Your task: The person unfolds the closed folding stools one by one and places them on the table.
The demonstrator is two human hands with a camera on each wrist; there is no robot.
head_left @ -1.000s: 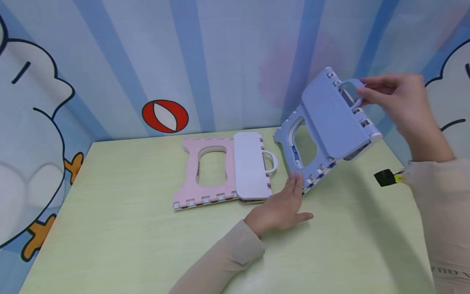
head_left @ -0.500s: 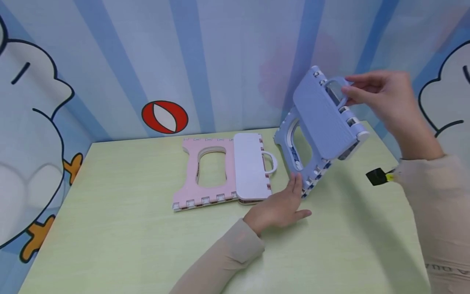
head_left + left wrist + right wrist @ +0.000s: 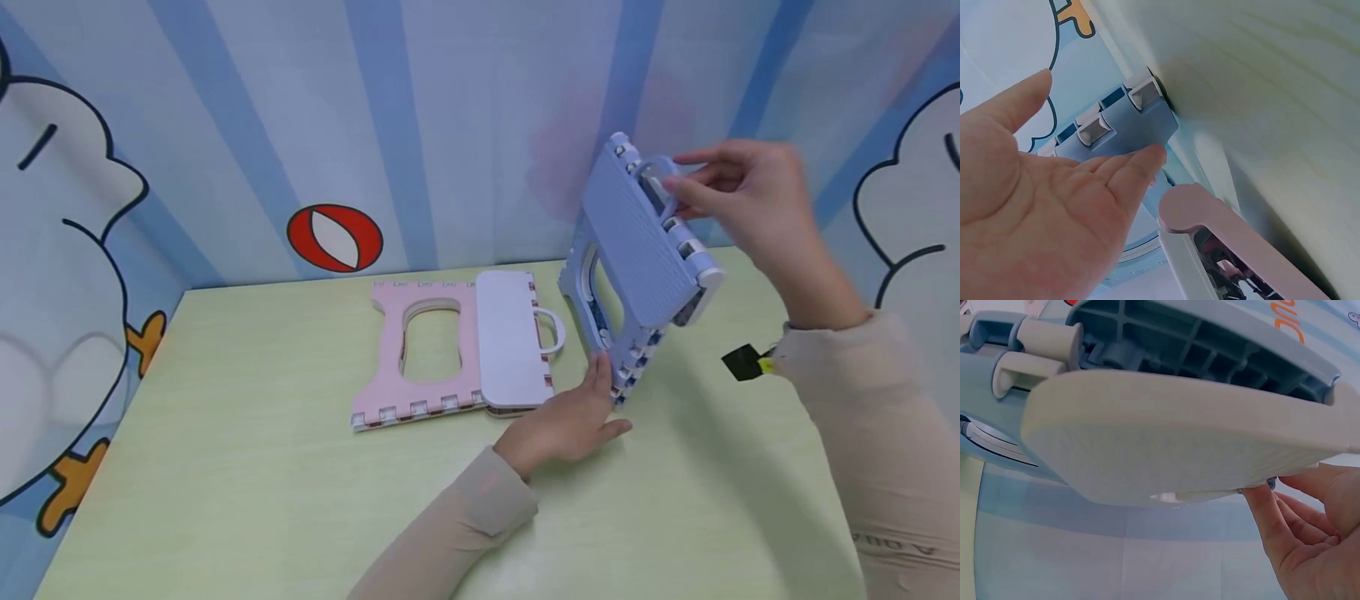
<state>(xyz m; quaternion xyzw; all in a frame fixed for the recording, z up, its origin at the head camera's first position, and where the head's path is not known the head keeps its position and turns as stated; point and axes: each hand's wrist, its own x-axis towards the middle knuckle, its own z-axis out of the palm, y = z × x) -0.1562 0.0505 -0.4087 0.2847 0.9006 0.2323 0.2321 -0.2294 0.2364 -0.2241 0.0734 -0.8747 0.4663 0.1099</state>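
Observation:
A blue folding stool, folded nearly flat, stands tilted up on its foot end at the right back of the table. My right hand pinches the loop handle on its raised end between thumb and fingers. In the right wrist view the stool's white underside and ribbed blue inside fill the top, with the right hand at its edge. My left hand lies low with straight fingers touching the stool's lower corner. The left wrist view shows that hand against the blue hinged edge.
A pink folding stool with a white seat panel lies folded flat to the left, its handle pointing right. A patterned blue curtain stands behind the table. A black tag hangs by the right sleeve.
The blue stool's raised end has swung left and grown steeper, with my right hand moving left on its handle. My left hand has hardly shifted.

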